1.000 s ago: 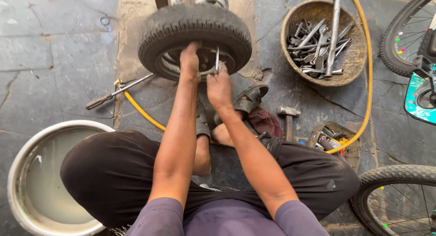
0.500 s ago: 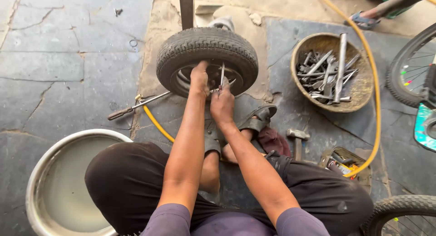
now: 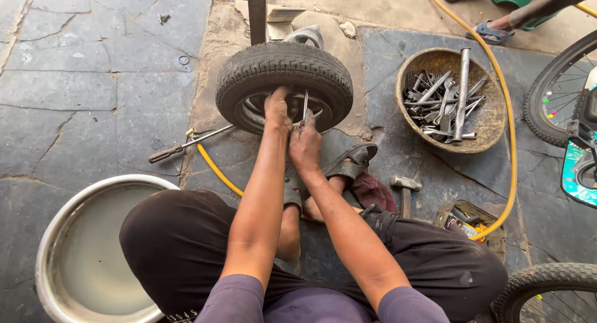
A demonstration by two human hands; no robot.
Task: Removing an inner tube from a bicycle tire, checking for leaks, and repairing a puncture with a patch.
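Note:
A small black tyre on its rim [image 3: 283, 71] lies flat on the stone ground in front of me. My left hand [image 3: 277, 106] presses down inside the rim opening, palm on the tyre's inner edge. My right hand [image 3: 304, 144] is just beside it, gripping thin metal tyre levers [image 3: 306, 106] that stick up from the rim. My feet in sandals [image 3: 349, 164] sit right below the tyre.
A round basket of metal tools [image 3: 449, 99] stands at right. A yellow hose [image 3: 505, 111] loops round it. A hammer [image 3: 405, 189], a screwdriver [image 3: 186, 146], a water basin [image 3: 93, 254] at lower left, bicycle wheels [image 3: 553, 93] at right, another person's sandalled feet [image 3: 491, 31] at top.
The view has shifted, so the tyre and hands sit lower in the frame. Both hands remain at the rim with the levers.

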